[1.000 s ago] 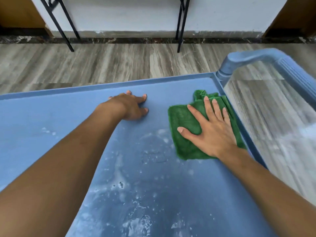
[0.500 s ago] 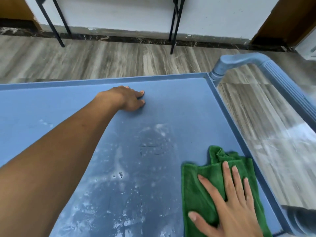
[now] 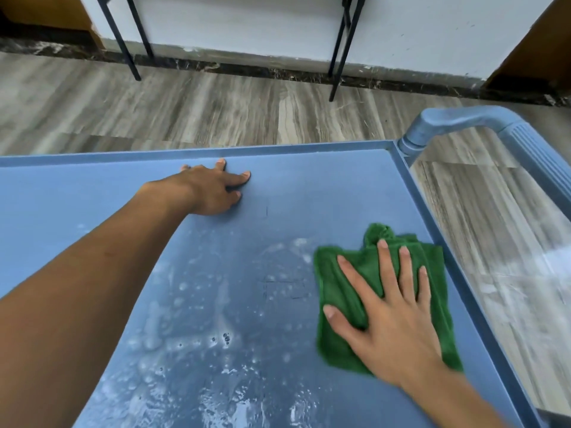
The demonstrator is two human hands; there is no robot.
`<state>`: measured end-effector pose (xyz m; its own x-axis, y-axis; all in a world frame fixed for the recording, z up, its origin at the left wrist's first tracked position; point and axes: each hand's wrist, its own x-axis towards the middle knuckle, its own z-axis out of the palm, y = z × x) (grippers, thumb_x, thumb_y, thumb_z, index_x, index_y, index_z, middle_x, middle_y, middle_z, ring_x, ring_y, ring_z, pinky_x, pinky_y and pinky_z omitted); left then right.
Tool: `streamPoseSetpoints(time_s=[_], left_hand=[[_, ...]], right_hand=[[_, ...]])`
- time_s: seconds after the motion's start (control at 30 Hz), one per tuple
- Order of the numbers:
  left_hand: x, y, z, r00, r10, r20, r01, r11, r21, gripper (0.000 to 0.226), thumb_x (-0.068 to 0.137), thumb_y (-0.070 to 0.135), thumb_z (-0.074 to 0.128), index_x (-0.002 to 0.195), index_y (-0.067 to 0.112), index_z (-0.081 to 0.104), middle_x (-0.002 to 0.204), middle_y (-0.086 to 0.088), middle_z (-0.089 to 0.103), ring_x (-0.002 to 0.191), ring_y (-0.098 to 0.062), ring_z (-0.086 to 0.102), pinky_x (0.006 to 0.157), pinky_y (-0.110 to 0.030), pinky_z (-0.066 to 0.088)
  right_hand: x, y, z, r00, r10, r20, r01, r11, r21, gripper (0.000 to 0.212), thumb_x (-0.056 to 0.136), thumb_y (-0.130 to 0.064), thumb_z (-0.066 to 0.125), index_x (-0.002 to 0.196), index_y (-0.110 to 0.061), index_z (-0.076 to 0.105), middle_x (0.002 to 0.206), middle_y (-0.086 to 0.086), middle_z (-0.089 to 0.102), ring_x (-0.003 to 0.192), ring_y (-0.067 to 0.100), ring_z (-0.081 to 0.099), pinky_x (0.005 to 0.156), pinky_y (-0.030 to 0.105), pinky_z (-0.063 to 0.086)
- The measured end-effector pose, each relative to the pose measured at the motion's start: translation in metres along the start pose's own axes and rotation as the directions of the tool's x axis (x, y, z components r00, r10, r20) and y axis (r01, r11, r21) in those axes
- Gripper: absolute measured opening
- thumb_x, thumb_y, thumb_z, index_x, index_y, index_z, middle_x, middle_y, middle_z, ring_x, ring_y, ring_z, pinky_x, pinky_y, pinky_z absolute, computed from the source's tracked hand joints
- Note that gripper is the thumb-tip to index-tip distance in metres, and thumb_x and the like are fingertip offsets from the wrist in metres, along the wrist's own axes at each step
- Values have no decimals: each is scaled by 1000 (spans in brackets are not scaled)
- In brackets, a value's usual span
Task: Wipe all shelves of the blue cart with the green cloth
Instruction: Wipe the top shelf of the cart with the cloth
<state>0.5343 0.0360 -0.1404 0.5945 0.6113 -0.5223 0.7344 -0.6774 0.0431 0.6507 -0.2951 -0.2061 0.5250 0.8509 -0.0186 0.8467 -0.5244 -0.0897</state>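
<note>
Blue plastic fills most of the view: the top shelf of the blue cart, seen from above, with a low raised rim along its far and right edges.

The green cloth lies folded on this shelf, close to the right rim and about halfway along it. One bunched corner sticks up at its far end. The right hand lies flat on top of the cloth, palm down. Its fingers are straight and spread and the thumb points out to the left, so it presses the cloth to the shelf without curling round it.

The left hand rests on the bare shelf near the far rim, well apart from the cloth. Its fingers are spread with the tips touching the plastic, and it holds nothing.

Soapy water with white bubbles and streaks covers the near and middle part of the shelf, left of the cloth and between the two forearms. A few thin dark marks show on the plastic just left of the cloth.

At the far right corner a blue handle rises from the cart and bends toward the near side, where it has a ribbed grip.

Beyond the cart lies a grey wood-grain floor. Thin black metal legs stand on it near a white wall, which has a dark marbled strip at its foot. Brown wooden furniture shows in both upper corners.
</note>
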Motion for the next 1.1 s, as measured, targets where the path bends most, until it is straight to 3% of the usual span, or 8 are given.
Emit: streamPoseSetpoints(time_s=[0.2,0.5,0.87,1.1], left_hand=[[4,-5,-6,999,-33,25,35,999,-41,49,101,51,24,146,57,8,162,9,-9,147,-37,-1,116,-50,2],[10,-5,-9,998,-45,49,48,997,-54,49,100,55,24,145,59,7,161,10,-9,147,-38,-5,116,-51,1],[21,6,-11,996,-21,82,23,999,-27,49,97,62,22,142,63,5,160,13,-12,146,-40,-7,115,-52,2],[24,7,-13,997,10,78,-11,1000,10,48,98,60,20,143,63,5,161,10,-12,148,-33,1,117,-47,-4]], right_hand=[[119,-12,3,998,11,68,-11,1000,-6,82,79,-93,6,154,-60,-1,171,8,-14,155,36,-17,123,60,-8],[227,-25,2,998,-38,58,38,999,9,79,82,-91,15,154,-60,6,171,11,-7,156,36,-12,123,61,-7],[116,-9,1,996,-59,69,59,998,-1,76,85,-86,13,155,-59,5,171,7,-16,156,34,-18,124,59,-5],[-21,-11,6,987,-114,-111,117,993,30,71,88,-68,45,154,-41,40,169,15,16,155,42,13,119,68,21]])
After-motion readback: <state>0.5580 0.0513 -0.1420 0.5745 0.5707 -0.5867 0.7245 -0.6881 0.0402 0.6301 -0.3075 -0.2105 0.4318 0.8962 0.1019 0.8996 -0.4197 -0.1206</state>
